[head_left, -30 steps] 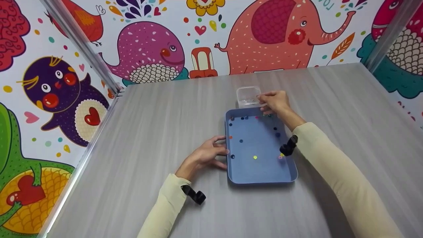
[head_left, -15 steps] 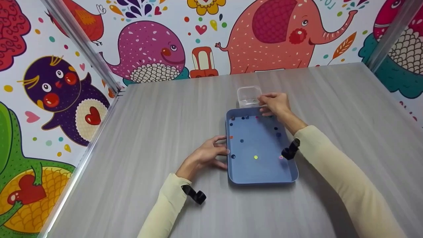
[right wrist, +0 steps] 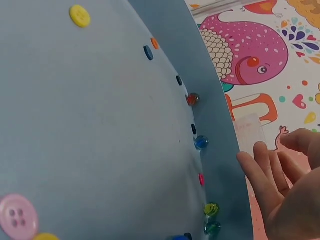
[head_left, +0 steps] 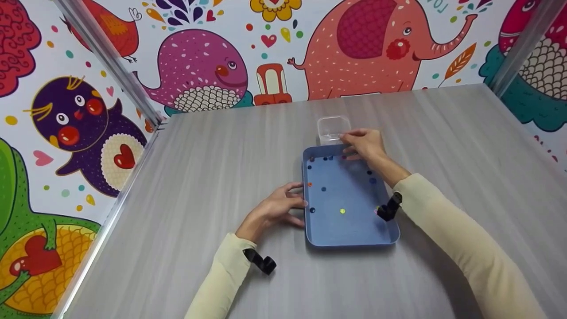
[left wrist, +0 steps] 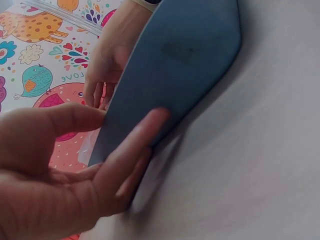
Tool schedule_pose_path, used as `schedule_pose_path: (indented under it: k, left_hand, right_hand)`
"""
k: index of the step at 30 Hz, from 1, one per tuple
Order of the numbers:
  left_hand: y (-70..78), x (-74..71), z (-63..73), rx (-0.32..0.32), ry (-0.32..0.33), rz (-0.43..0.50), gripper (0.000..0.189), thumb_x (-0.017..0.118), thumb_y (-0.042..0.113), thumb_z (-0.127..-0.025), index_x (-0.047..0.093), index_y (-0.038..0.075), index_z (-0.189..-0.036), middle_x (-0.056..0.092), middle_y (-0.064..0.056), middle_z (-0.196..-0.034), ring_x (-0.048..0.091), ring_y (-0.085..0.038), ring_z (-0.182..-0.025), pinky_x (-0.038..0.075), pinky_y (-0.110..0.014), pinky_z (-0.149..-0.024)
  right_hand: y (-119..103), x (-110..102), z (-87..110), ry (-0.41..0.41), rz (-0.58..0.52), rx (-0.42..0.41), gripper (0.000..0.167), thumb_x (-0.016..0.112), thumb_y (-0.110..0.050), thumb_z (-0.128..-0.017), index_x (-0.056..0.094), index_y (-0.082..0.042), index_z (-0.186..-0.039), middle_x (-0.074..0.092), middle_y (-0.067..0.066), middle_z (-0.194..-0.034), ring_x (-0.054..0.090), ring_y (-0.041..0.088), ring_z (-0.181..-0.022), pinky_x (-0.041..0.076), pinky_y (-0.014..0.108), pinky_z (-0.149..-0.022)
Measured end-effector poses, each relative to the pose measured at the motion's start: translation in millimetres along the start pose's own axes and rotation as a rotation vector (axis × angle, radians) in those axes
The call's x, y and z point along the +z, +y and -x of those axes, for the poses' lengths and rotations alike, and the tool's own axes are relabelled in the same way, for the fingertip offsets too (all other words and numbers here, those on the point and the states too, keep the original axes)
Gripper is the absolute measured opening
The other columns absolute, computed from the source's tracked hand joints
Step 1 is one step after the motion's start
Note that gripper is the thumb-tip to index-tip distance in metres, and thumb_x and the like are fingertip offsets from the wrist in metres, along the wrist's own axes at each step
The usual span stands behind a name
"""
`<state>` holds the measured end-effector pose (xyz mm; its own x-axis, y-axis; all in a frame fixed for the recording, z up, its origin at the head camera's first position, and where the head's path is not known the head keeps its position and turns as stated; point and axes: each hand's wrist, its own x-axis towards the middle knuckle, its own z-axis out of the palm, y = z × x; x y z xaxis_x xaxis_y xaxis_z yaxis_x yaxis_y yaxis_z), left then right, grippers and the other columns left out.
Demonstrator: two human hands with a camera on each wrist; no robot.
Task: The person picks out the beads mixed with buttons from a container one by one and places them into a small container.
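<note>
A blue rectangular tray (head_left: 350, 230) holds scattered buttons and glass marbles, among them a yellow button (head_left: 342, 211) and a pink four-hole button (right wrist: 18, 217). My left hand (head_left: 281, 204) touches the tray's left outer wall, fingers fairly straight, one fingertip at the rim (left wrist: 103, 116). Beyond the far wall stands a clear plastic container (head_left: 334, 128), a few small things at its bottom. My right hand (head_left: 365, 144) hovers over the tray's far edge, fingertips by the container's near right corner. In the right wrist view its fingers (right wrist: 260, 182) are loosely bent and nothing shows between them.
Along the tray's far wall lie a blue marble (right wrist: 201, 142), a reddish marble (right wrist: 193, 99) and green marbles (right wrist: 211, 209). An orange button (head_left: 309, 184) sits by the left wall. Cartoon-printed panels (head_left: 274, 53) border the grey table (head_left: 212, 177).
My right hand has moved slightly left and nearer, from the container's right side to its near corner. The left hand and the tray stay in place.
</note>
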<state>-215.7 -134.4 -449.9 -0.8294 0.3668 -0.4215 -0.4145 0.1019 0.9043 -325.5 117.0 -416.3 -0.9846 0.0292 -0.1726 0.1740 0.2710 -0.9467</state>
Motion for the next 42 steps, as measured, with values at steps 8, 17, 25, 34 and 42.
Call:
schedule_pose_path:
  k: [8,17,25,34,42]
  left_hand:
    - [-0.6,0.6,0.2,0.000,0.013,-0.002,0.067,0.059,-0.002,-0.092,0.035,0.009,-0.153,0.052,-0.022,-0.143,0.064,-0.030,-0.116,0.067,-0.046,-0.071]
    - [-0.9,0.6,-1.1,0.002,0.012,-0.003,0.067,0.060,-0.002,-0.091,0.035,0.009,-0.153,0.054,-0.022,-0.141,0.064,-0.030,-0.115,0.067,-0.044,-0.071]
    - [-0.5,1.4,-0.2,0.005,0.014,-0.009,0.066,0.060,-0.002,-0.092,0.036,0.010,-0.152,0.054,-0.022,-0.139,0.064,-0.030,-0.115,0.067,-0.043,-0.071]
    - [0.2,2.2,0.5,0.003,0.019,-0.002,0.067,0.059,-0.001,-0.091,0.036,0.011,-0.152,0.055,-0.022,-0.135,0.065,-0.029,-0.113,0.067,-0.042,-0.072]
    - [-0.6,2.5,0.8,0.012,0.013,0.029,0.067,0.057,-0.003,-0.090,0.035,0.008,-0.152,0.055,-0.020,-0.131,0.064,-0.027,-0.109,0.067,-0.042,-0.071]
  right_hand:
    - [-1,8,5.6,-0.033,0.020,-0.005,0.036,0.071,-0.027,-0.094,0.069,-0.004,-0.121,0.069,0.019,-0.122,0.072,0.016,-0.083,0.066,0.029,-0.068]
    - [-2,20,9.0,-0.064,0.083,0.011,0.036,0.075,-0.028,-0.091,0.070,-0.005,-0.118,0.068,0.016,-0.115,0.071,0.021,-0.087,0.066,0.033,-0.070]
    - [0,29,7.8,-0.103,0.111,0.027,0.038,0.074,-0.028,-0.091,0.069,-0.003,-0.119,0.069,0.019,-0.119,0.074,0.025,-0.090,0.066,0.034,-0.070]
    - [3,37,3.7,-0.136,0.106,0.054,0.033,0.074,-0.027,-0.091,0.070,-0.002,-0.113,0.073,0.020,-0.116,0.075,0.025,-0.086,0.066,0.033,-0.065]
    - [2,44,2.3,-0.153,0.113,0.095,0.033,0.074,-0.027,-0.091,0.069,-0.002,-0.112,0.073,0.019,-0.115,0.073,0.018,-0.076,0.067,0.034,-0.066]
